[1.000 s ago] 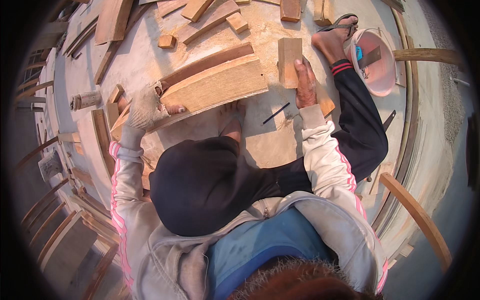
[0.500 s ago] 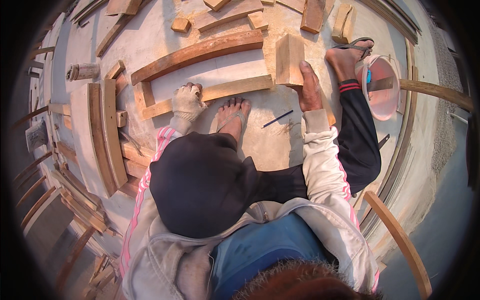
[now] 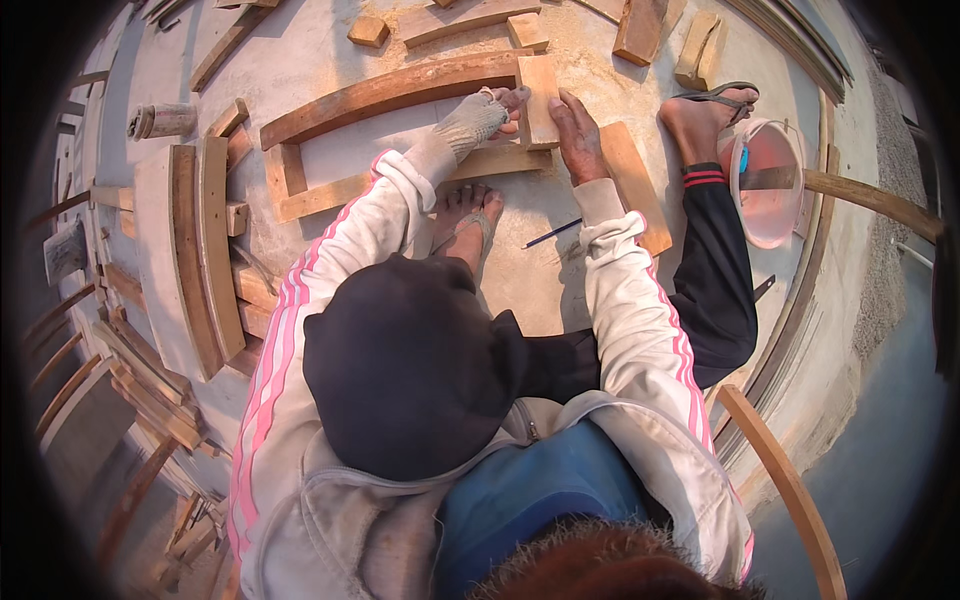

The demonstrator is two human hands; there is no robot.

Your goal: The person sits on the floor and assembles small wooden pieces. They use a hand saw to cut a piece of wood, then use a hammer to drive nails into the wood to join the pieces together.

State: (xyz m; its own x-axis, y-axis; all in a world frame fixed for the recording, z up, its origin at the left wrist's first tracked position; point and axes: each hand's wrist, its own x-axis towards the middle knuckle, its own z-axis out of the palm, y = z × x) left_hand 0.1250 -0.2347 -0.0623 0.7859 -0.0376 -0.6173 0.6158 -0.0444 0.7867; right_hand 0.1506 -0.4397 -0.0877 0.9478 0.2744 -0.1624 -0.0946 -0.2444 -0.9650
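A short wooden block (image 3: 538,103) stands across the right ends of two long beams, the curved reddish beam (image 3: 400,90) at the back and the straight beam (image 3: 335,194) nearer me. My left hand (image 3: 485,118), in a fingerless knit glove, pinches the block's left edge. On its other side my right hand (image 3: 580,138), bare, presses along the right edge with its fingers fairly straight. Another short piece (image 3: 285,172) joins the beams' left ends. A dark blue pencil (image 3: 552,233) lies on the floor near my right wrist, partly covered by the sleeve.
A wooden board (image 3: 638,190) lies right of my right hand. Past my right foot (image 3: 690,125) stands a pink bucket (image 3: 775,215) with a wooden handle across it. Long planks (image 3: 185,260) lie to the left. Several offcuts (image 3: 640,30) and sawdust spread at the back.
My right hand has brought the block left onto the beams' right ends. My left hand has left the near beam and moved right to the block. The board beside my right arm shows more.
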